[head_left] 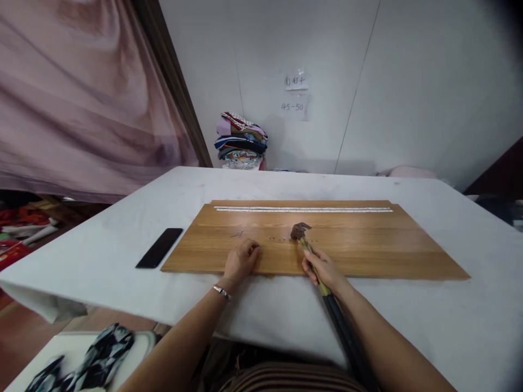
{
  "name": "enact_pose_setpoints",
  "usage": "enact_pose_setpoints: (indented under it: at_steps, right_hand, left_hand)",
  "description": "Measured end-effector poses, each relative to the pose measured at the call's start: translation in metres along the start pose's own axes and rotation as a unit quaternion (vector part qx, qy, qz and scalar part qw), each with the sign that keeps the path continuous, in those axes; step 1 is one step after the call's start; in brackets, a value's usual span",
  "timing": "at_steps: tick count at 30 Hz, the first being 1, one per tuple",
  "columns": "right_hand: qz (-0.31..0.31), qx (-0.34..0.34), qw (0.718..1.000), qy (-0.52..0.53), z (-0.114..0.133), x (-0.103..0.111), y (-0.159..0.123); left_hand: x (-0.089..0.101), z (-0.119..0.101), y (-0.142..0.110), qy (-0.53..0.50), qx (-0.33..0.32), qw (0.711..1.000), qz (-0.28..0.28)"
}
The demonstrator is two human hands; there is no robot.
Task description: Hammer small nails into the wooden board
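Observation:
My right hand (322,268) is wrapped around the yellow-and-black handle of a claw hammer (301,231). The rusty hammer head is low over the wooden board (379,245), claw pointing away to the right; whether it touches is unclear. Small nail heads (284,238) show in a row on both sides of the hammer head. Left of the hammer, my left hand (242,259) rests at the board's near edge with fingers curled together; what is between them, if anything, is hidden. A few loose nails (237,234) lie on the board just beyond that hand.
Two white measuring strips (302,209) run along the board's far side. A black phone (160,248) lies left of the board on the white-covered table (122,218). Folded cloths (241,142) are stacked by the wall. A stool (139,348) with patterned fabric stands lower left.

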State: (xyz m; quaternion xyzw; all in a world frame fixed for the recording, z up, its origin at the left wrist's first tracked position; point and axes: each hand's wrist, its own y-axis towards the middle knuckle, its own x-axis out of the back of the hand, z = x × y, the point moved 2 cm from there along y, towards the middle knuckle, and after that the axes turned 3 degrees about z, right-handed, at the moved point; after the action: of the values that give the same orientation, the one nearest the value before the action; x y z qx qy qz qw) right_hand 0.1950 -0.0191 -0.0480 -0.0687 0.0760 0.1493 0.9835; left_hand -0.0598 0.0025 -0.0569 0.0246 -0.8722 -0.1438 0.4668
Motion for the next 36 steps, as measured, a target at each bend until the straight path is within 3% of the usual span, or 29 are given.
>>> enact_pose_setpoints:
  at_steps: [6, 24, 36]
  right_hand:
    - [-0.001, 0.004, 1.0, -0.003, -0.0025, 0.0008, 0.0013]
    - [-0.002, -0.011, 1.0, -0.011, 0.0, 0.0022, -0.0007]
    - [-0.01, -0.023, 1.0, -0.011, 0.0045, 0.0008, -0.0021]
  left_hand:
    - [0.0016, -0.0021, -0.0005, -0.011, -0.025, 0.999, -0.022]
    - [0.0007, -0.0054, 0.0004, -0.006, 0.016, 1.0, -0.01]
    - [-0.0001, -0.005, 0.0009, -0.002, -0.005, 1.0, 0.0]
